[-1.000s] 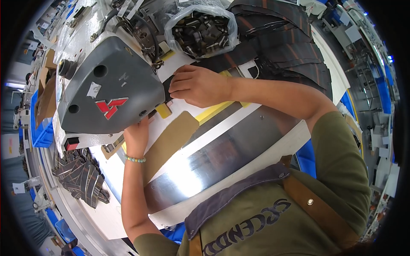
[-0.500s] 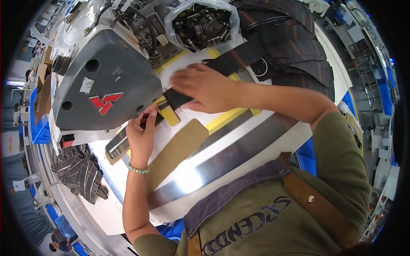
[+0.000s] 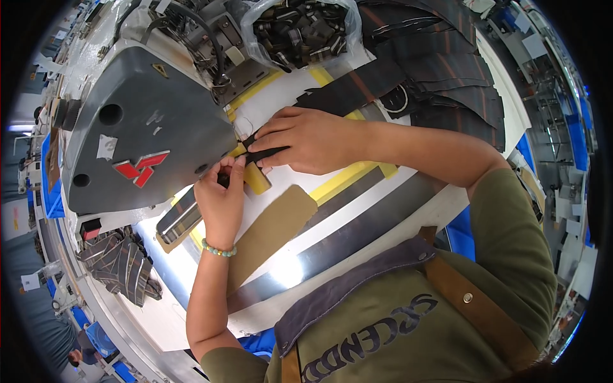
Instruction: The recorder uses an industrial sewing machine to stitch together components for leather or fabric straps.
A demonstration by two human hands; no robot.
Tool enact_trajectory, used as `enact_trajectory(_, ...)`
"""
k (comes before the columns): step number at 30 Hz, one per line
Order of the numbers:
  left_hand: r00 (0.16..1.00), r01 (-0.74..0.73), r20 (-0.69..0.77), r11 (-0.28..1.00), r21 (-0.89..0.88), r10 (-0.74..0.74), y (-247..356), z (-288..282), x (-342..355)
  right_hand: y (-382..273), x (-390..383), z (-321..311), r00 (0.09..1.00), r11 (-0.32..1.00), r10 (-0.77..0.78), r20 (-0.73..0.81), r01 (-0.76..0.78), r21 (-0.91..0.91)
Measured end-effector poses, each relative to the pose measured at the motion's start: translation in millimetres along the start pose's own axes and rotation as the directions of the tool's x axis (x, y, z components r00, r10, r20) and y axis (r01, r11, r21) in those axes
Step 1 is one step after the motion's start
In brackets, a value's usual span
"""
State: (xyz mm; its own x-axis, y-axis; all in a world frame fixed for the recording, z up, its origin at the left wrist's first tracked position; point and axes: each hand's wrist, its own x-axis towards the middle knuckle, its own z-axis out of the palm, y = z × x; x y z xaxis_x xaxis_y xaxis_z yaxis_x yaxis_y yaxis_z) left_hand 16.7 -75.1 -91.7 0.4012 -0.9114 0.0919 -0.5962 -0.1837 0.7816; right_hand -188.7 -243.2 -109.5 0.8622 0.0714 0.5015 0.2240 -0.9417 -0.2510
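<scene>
Beside the grey sewing machine head (image 3: pixel 150 121), my left hand (image 3: pixel 220 198) pinches a dark fabric strip at the machine's near edge. The fingertips are partly hidden by the hand itself. A striped end of fabric (image 3: pixel 179 220) extends to the left of this hand, over a brown card. My right hand (image 3: pixel 316 140) lies across from it, fingers bent and pressed on a black part of the fabric (image 3: pixel 267 154). Both hands' fingertips nearly meet by a yellow piece (image 3: pixel 257 180) next to the machine.
A brown card template (image 3: pixel 274 236) lies on the white worktop in front. Layered dark fabric panels (image 3: pixel 456 76) with orange stripes spread at the far right. A plastic bag of fabric scraps (image 3: pixel 303 35) stands behind. Striped pieces (image 3: pixel 121 262) are heaped at the left.
My right hand has gone from flat and blurred to bent fingers gripping the fabric. My left hand has shifted slightly right, closer to it. The view has moved a little against the machine.
</scene>
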Motion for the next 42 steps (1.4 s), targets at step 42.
enact_trajectory(42,0.882,-0.472,0.182,0.803,0.365,0.435,-3,-11,-19,-3,-3,2,0.999,0.997,0.049,0.009,-0.048,-0.068)
